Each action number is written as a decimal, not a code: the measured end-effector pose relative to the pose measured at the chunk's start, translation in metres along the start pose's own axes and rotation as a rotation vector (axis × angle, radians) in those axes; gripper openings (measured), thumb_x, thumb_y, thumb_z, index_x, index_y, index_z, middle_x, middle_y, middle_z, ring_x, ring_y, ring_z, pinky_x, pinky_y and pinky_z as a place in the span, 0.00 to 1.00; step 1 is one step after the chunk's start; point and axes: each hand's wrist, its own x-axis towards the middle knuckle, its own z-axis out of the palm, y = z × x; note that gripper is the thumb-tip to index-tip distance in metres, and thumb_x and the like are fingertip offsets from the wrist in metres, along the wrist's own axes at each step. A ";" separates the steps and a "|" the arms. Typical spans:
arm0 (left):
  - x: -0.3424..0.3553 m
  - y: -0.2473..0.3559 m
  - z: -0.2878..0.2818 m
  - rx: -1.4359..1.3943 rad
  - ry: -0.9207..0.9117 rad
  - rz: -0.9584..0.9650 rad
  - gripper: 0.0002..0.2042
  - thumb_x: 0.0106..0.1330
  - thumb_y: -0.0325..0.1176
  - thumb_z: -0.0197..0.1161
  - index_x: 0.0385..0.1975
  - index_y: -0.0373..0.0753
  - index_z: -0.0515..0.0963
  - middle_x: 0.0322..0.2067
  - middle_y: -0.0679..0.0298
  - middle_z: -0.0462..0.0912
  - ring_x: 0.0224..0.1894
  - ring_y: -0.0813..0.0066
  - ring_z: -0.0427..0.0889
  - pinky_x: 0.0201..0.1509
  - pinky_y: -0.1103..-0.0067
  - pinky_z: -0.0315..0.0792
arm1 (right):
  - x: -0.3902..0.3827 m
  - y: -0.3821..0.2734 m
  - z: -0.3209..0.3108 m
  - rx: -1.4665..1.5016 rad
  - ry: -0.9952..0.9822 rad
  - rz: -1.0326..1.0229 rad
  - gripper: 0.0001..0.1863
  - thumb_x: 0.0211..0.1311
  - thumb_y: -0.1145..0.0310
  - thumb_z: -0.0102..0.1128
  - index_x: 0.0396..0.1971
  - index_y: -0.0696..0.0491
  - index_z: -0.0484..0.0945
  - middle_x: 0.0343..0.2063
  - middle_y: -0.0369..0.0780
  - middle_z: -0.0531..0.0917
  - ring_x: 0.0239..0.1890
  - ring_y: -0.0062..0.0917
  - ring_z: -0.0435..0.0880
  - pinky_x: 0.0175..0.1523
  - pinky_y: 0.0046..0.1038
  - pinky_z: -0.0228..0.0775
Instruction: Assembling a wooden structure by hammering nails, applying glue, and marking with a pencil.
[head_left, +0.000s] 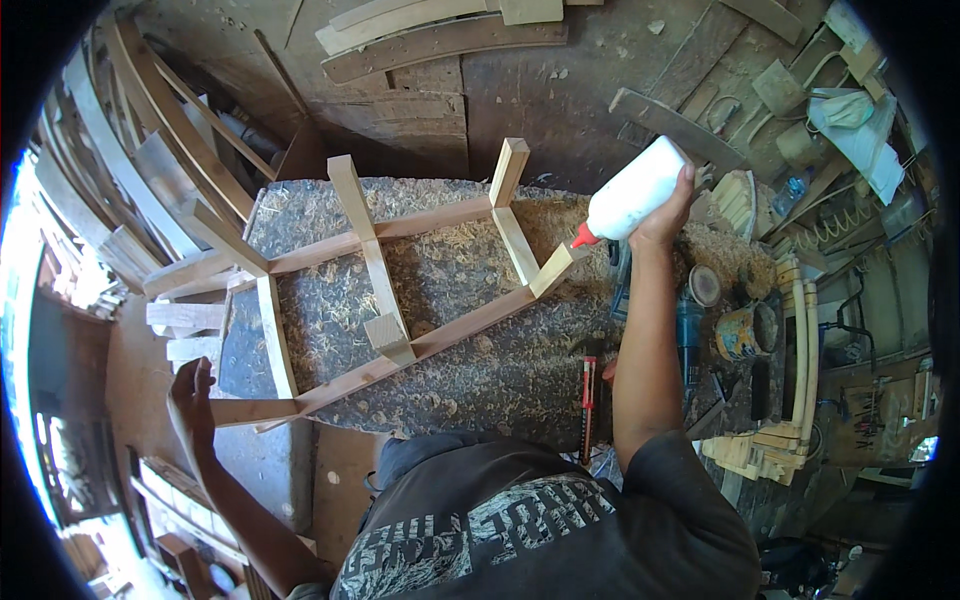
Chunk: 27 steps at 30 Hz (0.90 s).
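My right hand (668, 215) is wrapped round a white squeeze bottle (640, 185) with a red nozzle. The bottle tilts so that its nozzle points down-left at the top end of a short wooden post (556, 270). That post belongs to a wooden frame (470, 322) of two long rails, several crosspieces and upright legs, lying on the workbench. My left hand (194, 405) is beside the end of the frame's near-left leg (252, 411). Its fingers are loosely curled and apart, with nothing seen in them; whether the palm touches the leg is unclear.
Wood shavings cover the dark workbench (480, 385). A red-handled tool (588, 400), a blue bottle-like object (688, 335) and a paint-smeared tin (748, 332) stand on its right side. Curved timber pieces (150, 100) lean at the left. Boards and scraps lie beyond the bench.
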 end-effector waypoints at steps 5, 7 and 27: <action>-0.002 0.002 -0.001 0.012 -0.010 0.010 0.19 0.68 0.47 0.59 0.40 0.33 0.81 0.28 0.59 0.84 0.31 0.73 0.80 0.38 0.74 0.71 | -0.005 -0.002 0.002 -0.003 0.012 -0.009 0.35 0.63 0.36 0.47 0.52 0.55 0.70 0.42 0.42 0.77 0.45 0.32 0.81 0.46 0.36 0.76; -0.001 0.002 0.000 0.013 0.000 0.017 0.19 0.69 0.46 0.59 0.40 0.33 0.81 0.28 0.59 0.84 0.31 0.72 0.80 0.39 0.74 0.72 | -0.004 -0.001 0.000 0.020 0.025 -0.015 0.35 0.64 0.37 0.46 0.52 0.55 0.70 0.42 0.42 0.77 0.45 0.32 0.81 0.47 0.36 0.75; 0.007 0.022 -0.019 0.123 0.038 -0.047 0.25 0.73 0.51 0.52 0.48 0.31 0.79 0.39 0.50 0.84 0.44 0.66 0.81 0.50 0.67 0.73 | 0.041 -0.016 0.033 -0.031 -0.153 -0.316 0.37 0.58 0.42 0.58 0.50 0.64 0.73 0.39 0.43 0.80 0.40 0.28 0.82 0.41 0.30 0.75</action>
